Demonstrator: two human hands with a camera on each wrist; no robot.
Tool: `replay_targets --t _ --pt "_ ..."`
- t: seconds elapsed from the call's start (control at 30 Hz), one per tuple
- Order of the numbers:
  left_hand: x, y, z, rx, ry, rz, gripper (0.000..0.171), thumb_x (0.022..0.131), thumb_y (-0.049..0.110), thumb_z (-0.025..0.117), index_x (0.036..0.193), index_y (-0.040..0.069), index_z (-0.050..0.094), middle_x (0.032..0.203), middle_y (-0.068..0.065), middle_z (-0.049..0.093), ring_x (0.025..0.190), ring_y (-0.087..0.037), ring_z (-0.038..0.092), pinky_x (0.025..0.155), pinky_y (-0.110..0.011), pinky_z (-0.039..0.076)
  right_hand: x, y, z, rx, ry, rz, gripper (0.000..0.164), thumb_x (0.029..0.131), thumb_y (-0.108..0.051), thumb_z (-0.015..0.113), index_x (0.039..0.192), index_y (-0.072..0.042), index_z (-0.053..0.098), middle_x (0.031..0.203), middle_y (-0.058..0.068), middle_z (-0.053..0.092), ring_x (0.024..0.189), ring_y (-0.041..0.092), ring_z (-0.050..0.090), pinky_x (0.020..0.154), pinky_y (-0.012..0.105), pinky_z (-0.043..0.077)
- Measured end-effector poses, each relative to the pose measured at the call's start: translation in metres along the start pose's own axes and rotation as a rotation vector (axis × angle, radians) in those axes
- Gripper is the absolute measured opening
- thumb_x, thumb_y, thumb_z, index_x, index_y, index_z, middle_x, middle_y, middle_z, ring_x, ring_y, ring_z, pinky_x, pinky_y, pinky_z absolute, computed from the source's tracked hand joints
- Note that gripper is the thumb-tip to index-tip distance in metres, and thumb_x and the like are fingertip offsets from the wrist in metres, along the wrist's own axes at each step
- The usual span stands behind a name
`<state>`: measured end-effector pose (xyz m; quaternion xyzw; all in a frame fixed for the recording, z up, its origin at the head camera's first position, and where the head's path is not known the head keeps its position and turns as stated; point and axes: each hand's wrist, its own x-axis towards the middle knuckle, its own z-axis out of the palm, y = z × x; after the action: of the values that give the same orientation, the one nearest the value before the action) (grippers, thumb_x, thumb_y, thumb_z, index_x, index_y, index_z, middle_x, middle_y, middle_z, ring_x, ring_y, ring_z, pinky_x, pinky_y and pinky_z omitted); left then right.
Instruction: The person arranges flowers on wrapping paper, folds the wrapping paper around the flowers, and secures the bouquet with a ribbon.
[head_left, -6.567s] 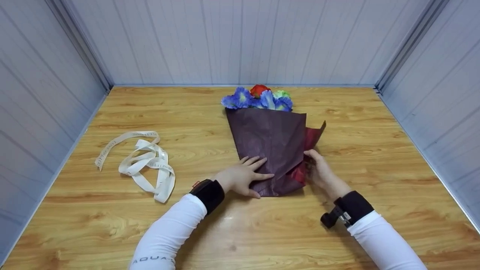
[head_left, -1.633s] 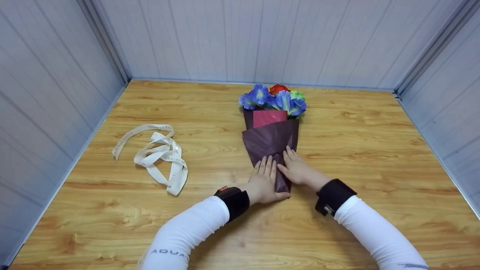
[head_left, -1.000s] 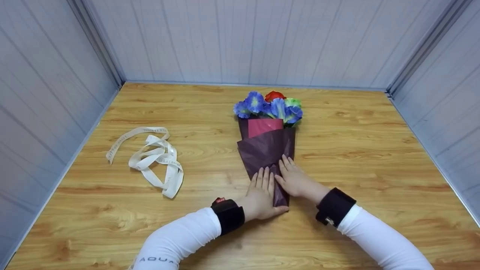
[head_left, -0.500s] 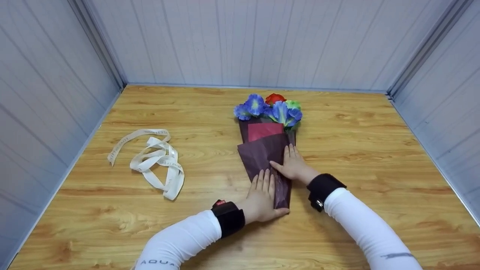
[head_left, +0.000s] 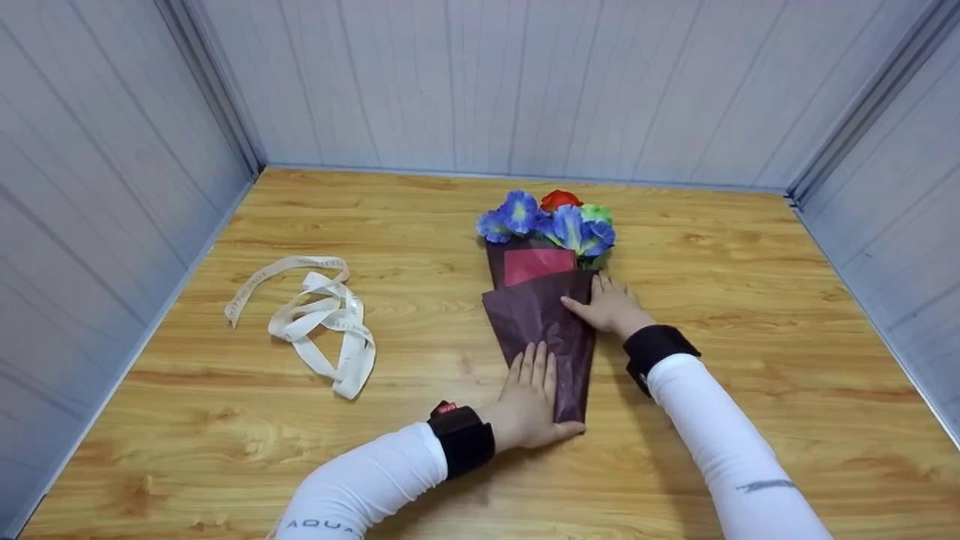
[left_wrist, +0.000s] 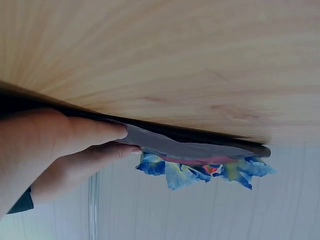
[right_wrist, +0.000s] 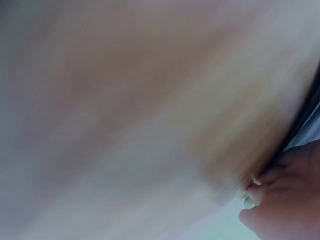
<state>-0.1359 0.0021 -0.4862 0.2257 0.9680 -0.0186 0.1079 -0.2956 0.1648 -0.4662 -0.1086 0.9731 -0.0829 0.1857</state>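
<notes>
A: Nearest entries, please.
B: White sleeves (head_left: 367, 480), a pair, the left one lettered; black wrist bands (head_left: 463, 441) beyond them.
A: Hands?
B: Left hand (head_left: 529, 409): flat, fingers straight, thumb spread, covering the lower left part of the wrapping paper (head_left: 536, 311). Right hand (head_left: 611, 307): farther up, fingers extended along the paper's right edge, thumb reaching over its front. Both press; neither grips.
A: The paper itself?
B: Dark purple, folded to a narrow foot, lying on the surface (head_left: 735, 300) right of centre. A red panel (head_left: 538, 266) shows above the front fold.
A: Alongside?
B: White printed ribbon (head_left: 346, 322), loosely looped, well apart to the left.
A: Farther off?
B: Blue flowers (head_left: 519, 212) at the paper's mouth; behind them one red flower (head_left: 560, 200), one green flower (head_left: 597, 214).
A: Setting?
B: Wood-grain surface, enclosed by pale panelled walls (head_left: 480, 82) at left, back and right.
</notes>
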Motion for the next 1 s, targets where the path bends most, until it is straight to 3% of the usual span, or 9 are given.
replay_targets --t 0.33,0.5,0.6,0.7,0.83,0.9,1.0 --pt "-0.001 0.002 -0.002 0.019 0.013 -0.001 0.103 0.084 0.079 0.024 0.152 0.003 0.011 0.158 -0.021 0.007 0.146 -0.034 0.006 0.118 -0.043 0.012 0.007 0.016 -0.01 -0.029 0.002 -0.013 0.092 0.093 -0.067 0.025 0.148 0.005 0.012 0.155 0.026 0.009 0.143 0.043 0.006 0.109 0.065 -0.008" --pt "-0.001 0.003 0.001 0.032 0.009 -0.011 0.104 0.083 0.08 0.024 0.152 0.004 0.011 0.158 -0.02 0.007 0.146 -0.033 0.006 0.118 -0.043 0.012 0.006 0.013 -0.004 -0.014 -0.018 -0.007 0.09 0.095 -0.064 0.022 0.148 0.008 0.008 0.155 0.027 0.006 0.143 0.043 0.003 0.111 0.062 -0.005" --pt "-0.001 0.005 0.003 0.014 0.009 0.004 0.104 0.083 0.08 0.025 0.151 0.003 0.012 0.157 -0.021 0.007 0.146 -0.034 0.007 0.118 -0.043 0.012 -0.007 0.007 0.006 -0.016 -0.015 -0.019 0.085 0.099 -0.056 0.022 0.146 0.012 0.004 0.154 0.03 0.001 0.143 0.045 0.002 0.113 0.059 0.0" --pt "-0.001 0.006 0.003 0.009 0.013 0.014 0.104 0.084 0.079 0.025 0.151 0.001 0.013 0.157 -0.022 0.009 0.145 -0.035 0.009 0.117 -0.044 0.013 -0.031 -0.003 0.018 -0.043 0.025 -0.119 0.079 0.101 -0.048 0.028 0.145 0.015 0.007 0.153 0.032 0.001 0.142 0.046 0.003 0.114 0.057 0.005" --pt "0.0 0.004 0.002 0.012 0.007 0.011 0.104 0.085 0.078 0.026 0.151 0.0 0.012 0.157 -0.022 0.008 0.145 -0.035 0.007 0.118 -0.044 0.012 -0.064 -0.018 0.031 -0.048 0.01 -0.37 0.072 0.101 -0.04 0.036 0.146 0.012 0.014 0.153 0.031 0.004 0.142 0.047 0.004 0.114 0.058 0.006" --pt "0.0 0.003 0.002 0.008 0.011 0.011 0.103 0.085 0.077 0.027 0.15 -0.001 0.012 0.157 -0.022 0.009 0.145 -0.036 0.007 0.118 -0.045 0.012 -0.071 -0.022 0.034 -0.033 -0.041 -0.475 0.067 0.102 -0.038 0.035 0.147 0.008 0.016 0.154 0.03 0.004 0.142 0.046 0.003 0.113 0.06 0.005" --pt "-0.001 0.002 0.002 -0.001 0.016 0.016 0.102 0.086 0.077 0.027 0.15 -0.001 0.012 0.156 -0.023 0.01 0.145 -0.036 0.007 0.117 -0.045 0.012 -0.067 -0.022 0.034 -0.038 -0.089 -0.549 0.06 0.103 -0.036 0.032 0.149 0.001 0.019 0.155 0.027 0.004 0.143 0.044 0.003 0.113 0.058 0.005"
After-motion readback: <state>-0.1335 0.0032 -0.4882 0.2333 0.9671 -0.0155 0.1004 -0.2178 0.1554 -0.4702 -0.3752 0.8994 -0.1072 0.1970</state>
